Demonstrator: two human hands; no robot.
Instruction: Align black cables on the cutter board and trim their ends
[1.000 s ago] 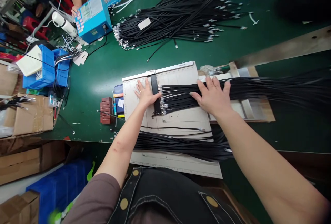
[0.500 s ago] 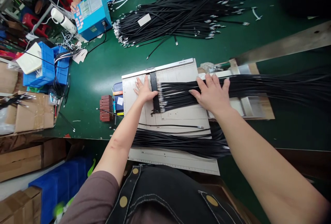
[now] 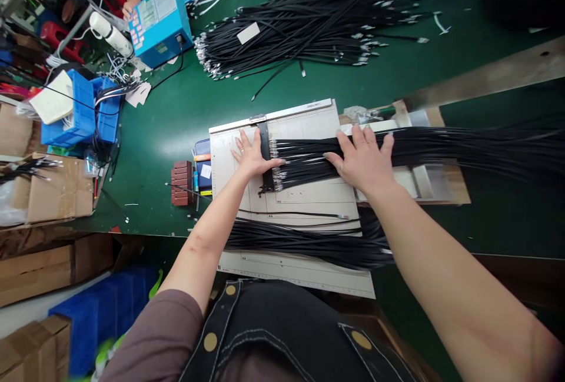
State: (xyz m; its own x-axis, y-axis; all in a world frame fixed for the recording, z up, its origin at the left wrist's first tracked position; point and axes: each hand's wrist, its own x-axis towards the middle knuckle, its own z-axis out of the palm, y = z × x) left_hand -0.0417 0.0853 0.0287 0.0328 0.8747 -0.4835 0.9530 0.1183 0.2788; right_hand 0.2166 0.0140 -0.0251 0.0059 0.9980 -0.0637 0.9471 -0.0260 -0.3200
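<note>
Flat black cables (image 3: 309, 164) lie side by side across a pale, gridded cutting board (image 3: 309, 120), their metal-tipped ends lined up at a dark crossbar (image 3: 265, 155). My left hand (image 3: 253, 157) has its fingers spread beside the crossbar. Its thumb stretches over the bar onto the cable ends. Palm down, my right hand (image 3: 364, 155) rests across the cables farther right, fingers apart. Nearer my body, a second bundle of black cables (image 3: 304, 243) lies over the board's lower part.
A large heap of black cables (image 3: 300, 23) covers the table's far side. A blue device (image 3: 161, 23) stands at the back left, with a co-worker's hand (image 3: 128, 10) beside it. Blue bins (image 3: 79, 117) and a brown ridged block (image 3: 180, 183) are at left. A metal strip (image 3: 485, 76) lies right.
My left hand has shifted slightly right, and its thumb now reaches across the crossbar onto the cable ends. My right hand stays in place on the cables.
</note>
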